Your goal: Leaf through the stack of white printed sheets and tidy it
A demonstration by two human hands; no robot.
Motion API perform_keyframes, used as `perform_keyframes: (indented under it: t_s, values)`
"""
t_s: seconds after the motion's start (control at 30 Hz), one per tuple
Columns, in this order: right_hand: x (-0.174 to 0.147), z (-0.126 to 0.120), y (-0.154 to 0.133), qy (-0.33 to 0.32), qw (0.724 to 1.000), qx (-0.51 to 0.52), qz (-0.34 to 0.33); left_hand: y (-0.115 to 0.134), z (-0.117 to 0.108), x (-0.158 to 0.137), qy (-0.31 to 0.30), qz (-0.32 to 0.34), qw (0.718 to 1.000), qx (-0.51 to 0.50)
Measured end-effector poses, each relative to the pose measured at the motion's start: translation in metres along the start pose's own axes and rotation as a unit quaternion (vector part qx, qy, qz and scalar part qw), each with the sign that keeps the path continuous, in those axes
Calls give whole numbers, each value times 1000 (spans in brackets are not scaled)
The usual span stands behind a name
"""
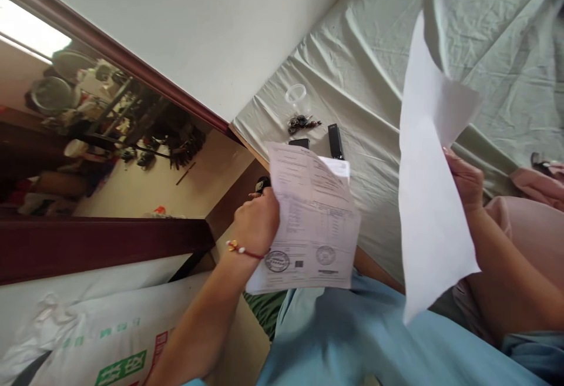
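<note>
Stamped white printed paper [315,215]: mid-frame, long axis near-vertical, stamps [277,261] lowermost; your left hand [258,218] grips its left edge.
Bent white paper sheet [429,198]: frame right, lengthwise upright; your right hand [466,180] pinches it.

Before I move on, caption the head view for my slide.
Left hand holds a stamped printed sheet; right hand holds a white sheet near rumpled pale fabric.

A white wall [211,27] meets a wrinkled pale-green sheet [374,39]; within a dark-red frame [101,248] show a pale floor [145,189], a cluttered rack [118,107] and a bright light [30,30].
</note>
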State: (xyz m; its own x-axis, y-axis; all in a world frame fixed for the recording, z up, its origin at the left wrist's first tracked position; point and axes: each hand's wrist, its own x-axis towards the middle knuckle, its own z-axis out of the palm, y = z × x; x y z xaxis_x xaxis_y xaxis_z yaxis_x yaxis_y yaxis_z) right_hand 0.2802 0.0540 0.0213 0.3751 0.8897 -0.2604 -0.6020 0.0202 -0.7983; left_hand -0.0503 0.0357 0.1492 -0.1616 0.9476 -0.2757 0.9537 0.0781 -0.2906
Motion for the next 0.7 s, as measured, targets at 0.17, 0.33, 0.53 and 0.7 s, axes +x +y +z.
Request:
perform_keyframes:
  t_s: [0.17,0.33,0.53,0.7]
  values:
    - [-2,4,-5,-27,996,47,67,-50,-27,-17,-56,-24,988,141]
    - [-2,4,-3,-15,997,42,63,-85,-49,-32,5,7,999,40]
    - [-1,1,0,-24,999,15,43,-69,-70,-44,94,22,988,-119]
    - [-3,6,-3,-34,997,-13,64,-24,-72,-36,90,79,966,-228]
